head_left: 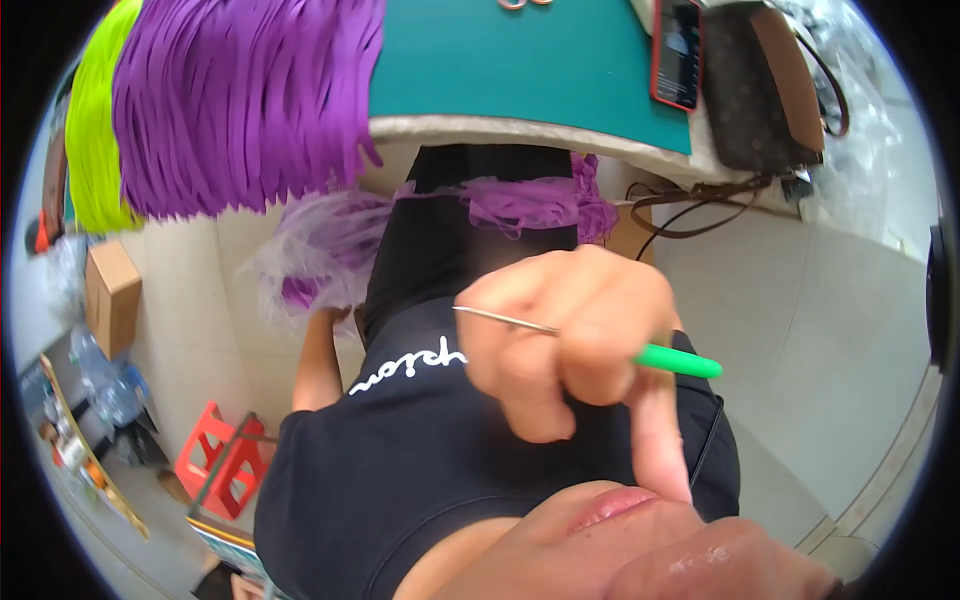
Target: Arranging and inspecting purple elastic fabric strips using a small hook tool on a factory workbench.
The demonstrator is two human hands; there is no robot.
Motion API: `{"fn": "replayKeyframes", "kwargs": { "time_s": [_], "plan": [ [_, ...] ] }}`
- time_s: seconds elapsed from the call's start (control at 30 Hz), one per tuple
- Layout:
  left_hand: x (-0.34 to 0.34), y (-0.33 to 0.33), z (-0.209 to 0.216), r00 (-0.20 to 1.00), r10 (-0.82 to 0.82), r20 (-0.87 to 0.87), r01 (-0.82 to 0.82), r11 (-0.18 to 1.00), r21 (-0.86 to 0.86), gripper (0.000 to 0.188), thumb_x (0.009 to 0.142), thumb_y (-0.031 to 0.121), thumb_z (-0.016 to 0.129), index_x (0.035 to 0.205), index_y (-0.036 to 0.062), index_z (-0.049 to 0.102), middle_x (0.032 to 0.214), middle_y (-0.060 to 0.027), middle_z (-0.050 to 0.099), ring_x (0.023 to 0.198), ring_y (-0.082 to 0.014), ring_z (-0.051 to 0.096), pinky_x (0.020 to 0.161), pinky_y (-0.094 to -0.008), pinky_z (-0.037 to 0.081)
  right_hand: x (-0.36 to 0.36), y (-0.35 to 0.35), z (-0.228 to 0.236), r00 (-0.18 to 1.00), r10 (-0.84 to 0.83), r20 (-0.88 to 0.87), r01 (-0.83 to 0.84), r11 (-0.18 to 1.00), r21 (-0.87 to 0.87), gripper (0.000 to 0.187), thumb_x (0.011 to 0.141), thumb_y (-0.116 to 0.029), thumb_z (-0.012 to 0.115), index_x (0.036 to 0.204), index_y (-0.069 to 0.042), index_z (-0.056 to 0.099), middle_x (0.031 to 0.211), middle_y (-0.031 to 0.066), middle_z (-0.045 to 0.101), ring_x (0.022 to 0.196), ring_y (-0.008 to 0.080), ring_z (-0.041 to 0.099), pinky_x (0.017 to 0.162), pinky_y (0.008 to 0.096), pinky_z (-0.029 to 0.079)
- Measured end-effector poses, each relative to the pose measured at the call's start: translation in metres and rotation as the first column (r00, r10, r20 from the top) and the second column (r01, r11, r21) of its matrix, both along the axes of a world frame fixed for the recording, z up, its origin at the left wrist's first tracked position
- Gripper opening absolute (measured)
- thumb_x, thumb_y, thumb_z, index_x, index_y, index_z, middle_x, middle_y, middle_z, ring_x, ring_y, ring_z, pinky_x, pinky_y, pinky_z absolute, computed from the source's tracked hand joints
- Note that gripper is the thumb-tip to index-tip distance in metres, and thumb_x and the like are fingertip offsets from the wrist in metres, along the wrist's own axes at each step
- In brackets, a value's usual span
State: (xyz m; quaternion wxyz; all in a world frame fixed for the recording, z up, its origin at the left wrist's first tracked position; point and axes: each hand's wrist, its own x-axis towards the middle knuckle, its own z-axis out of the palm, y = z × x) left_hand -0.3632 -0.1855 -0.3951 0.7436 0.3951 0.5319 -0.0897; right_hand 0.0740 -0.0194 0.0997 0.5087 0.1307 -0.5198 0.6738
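Note:
In front of my chest, my right hand (580, 335) is closed around an awl (680, 361) with a bright green handle. Its thin metal shaft points left out of the fist; whether the tip has a small hook I cannot tell. One finger or the thumb of this hand reaches down to my chin. My left hand (338, 314) hangs low by my left thigh, against a clear plastic bag (325, 245) with purple material inside. The bag and my body hide its fingers. Purple netting (520, 203) lies across my lap, under the table edge.
Purple strips (245, 100) and lime-green strips (90, 130) hang over the table's left edge. A green mat (520, 70) covers the table, with a red-cased phone (677, 55) and brown bag (765, 90) at right. A cardboard box (112, 290) and red stool (222, 460) stand left.

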Motion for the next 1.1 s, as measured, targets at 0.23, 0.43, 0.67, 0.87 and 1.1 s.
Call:
{"fn": "replayKeyframes", "kwargs": {
  "time_s": [0.23,0.43,0.67,0.87,1.1],
  "plan": [
    [0.126,0.062,0.05,0.649,0.692,0.315,-0.746,0.499,0.442,0.071,0.077,0.006,0.051,0.145,0.0089,0.029,0.141,-0.0212,0.042,0.127,-0.0382,0.043,0.105,-0.0458,0.035,-0.053,-0.005,-0.044,0.933,0.356,0.049,-0.342,0.923,-0.178,0.054,0.074,-0.051,0.075,0.065,-0.015,0.036,0.065,0.0046,0.058,0.056,0.0185,0.048,0.054,0.0264,0.037],
    [0.081,0.031,-0.052,-0.228,0.922,0.312,-0.917,-0.096,-0.386,0.028,0.082,0.005,0.042,0.103,0.0009,0.061,0.115,-0.0206,0.061,0.105,-0.0369,0.058,0.094,-0.0462,0.046,-0.06,-0.003,-0.059,0.827,0.168,0.536,-0.088,0.981,-0.171,0.053,0.073,-0.039,0.079,0.07,-0.011,0.034,0.077,0.0168,0.065,0.066,0.0238,0.055,0.06,0.0303,0.044],
    [0.06,0.049,-0.085,0.144,0.777,-0.613,-0.56,0.575,0.597,0.026,0.082,0.01,0.051,0.101,-0.0038,0.06,0.098,-0.0219,0.063,0.084,-0.0346,0.061,0.081,-0.044,0.051,0.075,-0.04,-0.183,-0.501,-0.734,0.458,0.069,0.494,0.867,0.037,0.069,-0.012,0.079,0.089,-0.003,0.048,0.106,0.0137,0.06,0.091,0.0349,0.056,0.078,0.0423,0.045],
    [0.044,0.062,-0.115,0.442,0.288,-0.849,0.01,0.945,0.326,0.063,0.09,0.045,0.047,0.143,0.0139,0.032,0.147,-0.0198,0.029,0.135,-0.0381,0.027,0.103,-0.0505,0.035,0.166,-0.059,-0.12,-0.732,-0.473,0.49,0.554,0.006,0.833,0.022,0.093,-0.009,0.06,0.077,-0.005,0.046,0.084,0.0041,0.06,0.074,0.0108,0.051,0.071,0.0246,0.046],
    [-0.026,0.056,-0.218,0.417,-0.136,-0.899,0.267,0.963,-0.022,0.054,0.09,0.053,0.044,0.139,0.0291,0.041,0.146,-0.0159,0.03,0.134,-0.0368,0.027,0.105,-0.0493,0.033,0.24,-0.072,0.013,-0.829,-0.535,0.162,0.517,-0.624,0.586,0.032,0.09,-0.005,0.063,0.073,-0.007,0.036,0.082,0.0096,0.061,0.074,0.0149,0.058,0.071,0.0281,0.052]
  ]
}}
